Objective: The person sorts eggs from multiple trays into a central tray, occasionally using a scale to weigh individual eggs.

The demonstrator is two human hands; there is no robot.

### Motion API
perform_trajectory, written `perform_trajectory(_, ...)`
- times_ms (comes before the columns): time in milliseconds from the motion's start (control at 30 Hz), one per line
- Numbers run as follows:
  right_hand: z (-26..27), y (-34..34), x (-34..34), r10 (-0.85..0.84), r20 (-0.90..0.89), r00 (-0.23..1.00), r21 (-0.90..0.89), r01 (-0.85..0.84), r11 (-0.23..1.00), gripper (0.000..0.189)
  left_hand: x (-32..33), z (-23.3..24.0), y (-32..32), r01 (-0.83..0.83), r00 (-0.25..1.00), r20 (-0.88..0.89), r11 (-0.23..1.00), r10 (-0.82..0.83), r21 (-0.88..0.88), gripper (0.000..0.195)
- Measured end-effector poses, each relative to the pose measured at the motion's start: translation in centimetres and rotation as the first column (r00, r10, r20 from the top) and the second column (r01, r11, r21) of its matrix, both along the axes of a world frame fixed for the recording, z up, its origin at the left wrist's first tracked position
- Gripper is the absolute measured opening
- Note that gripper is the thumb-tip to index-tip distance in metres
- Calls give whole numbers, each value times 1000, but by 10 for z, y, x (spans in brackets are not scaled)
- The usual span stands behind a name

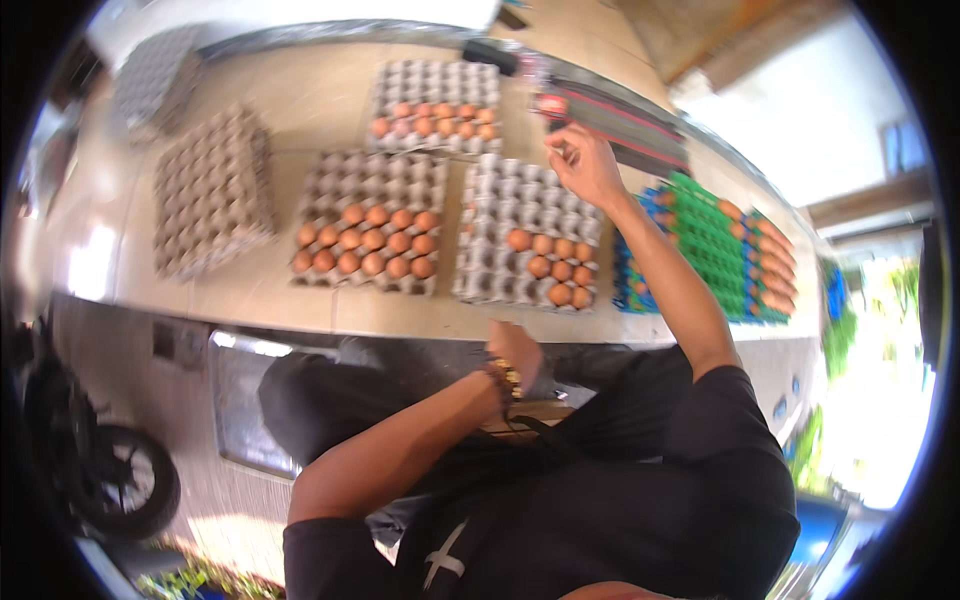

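Note:
My right hand point(586, 163) is raised over the back right corner of a grey pulp egg tray point(491, 225), its fingers curled. Whether it pinches something small is unclear. Several brown eggs point(561, 270) fill the right front of that tray. Close to the table's front edge, my left hand point(516, 349) hangs in front of my lap, blurred, its fingers partly hidden. Left of the middle stands another pulp tray point(367, 176) with rows of brown eggs point(373, 240). A third pulp tray point(437, 79) farther back has eggs along its front.
Green point(709, 240) and blue plastic egg trays point(626, 270) with eggs lie at right. Stacked pulp trays point(214, 191) stand at left, more point(154, 82) behind. A small red-and-dark object point(553, 106) is beyond my right hand, beside a striped mat point(622, 124). A motorcycle wheel point(127, 480) shows lower left.

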State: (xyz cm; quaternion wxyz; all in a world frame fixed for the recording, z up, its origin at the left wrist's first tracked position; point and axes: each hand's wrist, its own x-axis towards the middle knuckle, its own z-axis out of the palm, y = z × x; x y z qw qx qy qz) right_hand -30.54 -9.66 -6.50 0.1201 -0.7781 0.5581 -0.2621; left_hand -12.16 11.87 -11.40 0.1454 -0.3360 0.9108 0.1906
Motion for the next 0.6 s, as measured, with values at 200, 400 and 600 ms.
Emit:
perform_trajectory(200,58,61,-277,-618,45,785,-210,613,762,21,12,-7,-9,41,995,-83,996,-48,-85,21)
perform_trajectory(400,17,140,-439,-953,40,302,-115,948,295,25,19,-13,-15,89,993,-68,995,-92,-50,36)
perform_trajectory(600,-8,106,-400,-902,-127,412,29,911,412,30,48,-20,-22,51,996,76,999,-50,-14,40)
